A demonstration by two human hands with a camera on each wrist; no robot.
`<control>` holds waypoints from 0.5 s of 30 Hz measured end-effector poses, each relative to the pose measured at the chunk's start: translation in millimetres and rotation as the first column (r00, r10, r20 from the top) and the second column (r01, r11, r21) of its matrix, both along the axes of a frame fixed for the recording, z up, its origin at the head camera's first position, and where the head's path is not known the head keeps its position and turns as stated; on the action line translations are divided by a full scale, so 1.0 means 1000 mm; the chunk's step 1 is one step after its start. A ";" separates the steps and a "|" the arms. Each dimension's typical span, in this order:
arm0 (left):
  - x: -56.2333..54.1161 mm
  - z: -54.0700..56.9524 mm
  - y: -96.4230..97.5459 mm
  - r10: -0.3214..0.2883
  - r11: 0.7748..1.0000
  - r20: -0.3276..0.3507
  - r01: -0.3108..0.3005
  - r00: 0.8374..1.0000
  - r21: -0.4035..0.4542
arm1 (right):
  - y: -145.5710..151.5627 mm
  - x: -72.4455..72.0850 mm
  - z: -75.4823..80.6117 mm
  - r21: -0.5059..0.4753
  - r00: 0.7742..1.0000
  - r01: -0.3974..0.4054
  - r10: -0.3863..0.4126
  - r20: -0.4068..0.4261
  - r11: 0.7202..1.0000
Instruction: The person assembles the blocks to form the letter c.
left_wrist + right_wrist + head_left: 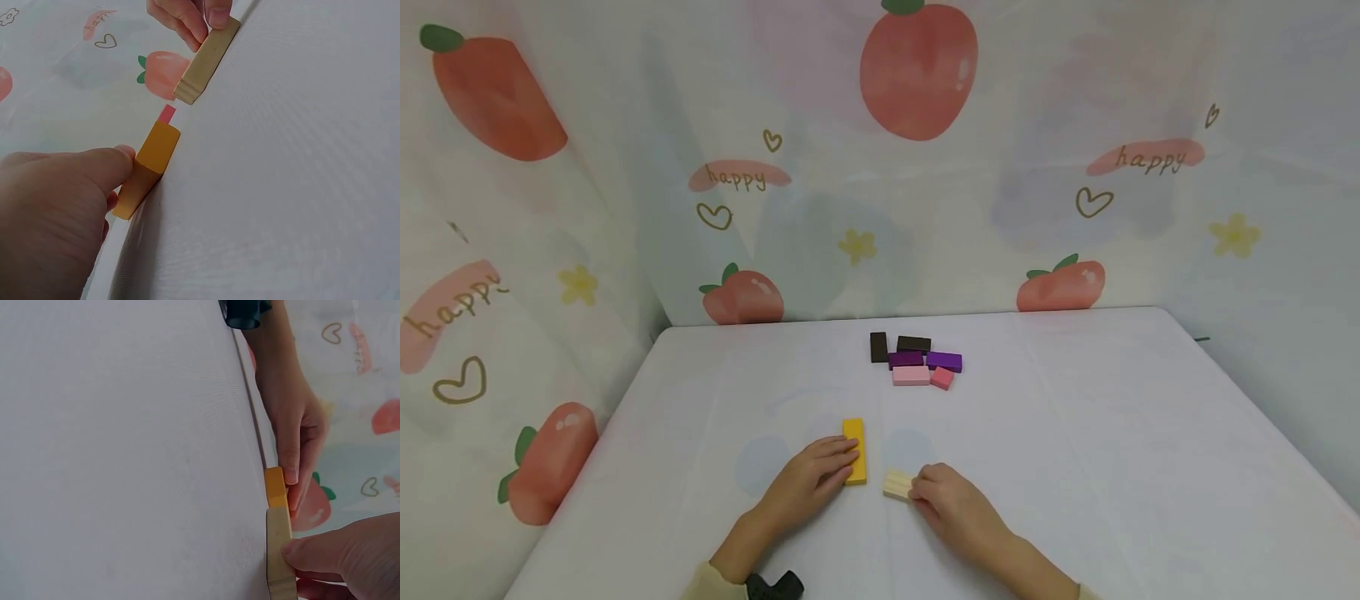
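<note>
A yellow block (854, 452) lies lengthwise on the white table, left of a pale wooden block (897, 485). From the left, my left hand (811, 477) reaches over the yellow block, its fairly straight fingertips touching the top and left edge; the thumb (119, 164) rests at the same side in the left wrist view. My right hand (953, 510) pinches the pale block by its right end between thumb and fingers. Grain lines run along the pale block's top. A small gap separates the two blocks in the head view.
Farther back on the table (1075, 417) lie two dark brown blocks (913, 343), two purple ones (943, 361), a light pink one (911, 376) and a small coral one (942, 378). A black device (775, 586) sits at the left wrist. Printed cloth (955, 217) hangs behind the table.
</note>
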State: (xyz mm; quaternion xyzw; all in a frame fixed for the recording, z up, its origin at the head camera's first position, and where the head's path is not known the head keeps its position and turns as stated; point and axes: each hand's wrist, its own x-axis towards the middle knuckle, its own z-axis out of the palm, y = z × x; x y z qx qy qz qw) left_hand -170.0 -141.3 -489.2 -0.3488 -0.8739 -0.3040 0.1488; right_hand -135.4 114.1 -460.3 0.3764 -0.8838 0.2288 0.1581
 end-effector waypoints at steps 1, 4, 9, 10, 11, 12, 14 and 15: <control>0.000 -0.001 0.000 -0.001 1.000 -0.009 0.001 1.000 0.001 | 0.000 0.001 0.000 0.000 1.000 0.000 0.000 0.001 1.000; -0.001 -0.002 0.000 -0.008 1.000 -0.036 0.008 0.999 0.007 | -0.001 0.004 0.000 -0.004 1.000 -0.002 0.002 -0.008 1.000; 0.000 -0.003 0.000 -0.011 1.000 -0.050 0.011 0.999 0.008 | -0.004 0.007 -0.001 -0.027 0.999 -0.018 0.017 -0.041 0.999; 0.000 -0.003 0.000 -0.008 1.000 -0.045 0.008 0.999 0.007 | -0.005 0.008 -0.001 -0.030 0.999 -0.019 0.018 -0.047 0.999; 0.000 -0.003 0.000 -0.005 1.000 -0.038 0.005 0.999 0.005 | -0.006 0.009 -0.001 -0.035 0.998 -0.021 0.019 -0.052 0.999; 0.001 -0.002 0.000 -0.002 1.000 -0.029 0.002 1.000 0.005 | -0.006 0.009 -0.002 -0.039 0.998 -0.022 0.020 -0.056 0.999; 0.001 -0.001 0.000 0.007 1.000 -0.012 -0.007 1.000 0.002 | -0.008 0.010 -0.002 -0.039 0.998 -0.023 0.020 -0.063 0.999; 0.001 -0.001 0.000 0.011 1.000 -0.008 -0.011 1.000 -0.001 | -0.008 0.011 -0.002 -0.038 0.998 -0.024 0.022 -0.063 0.999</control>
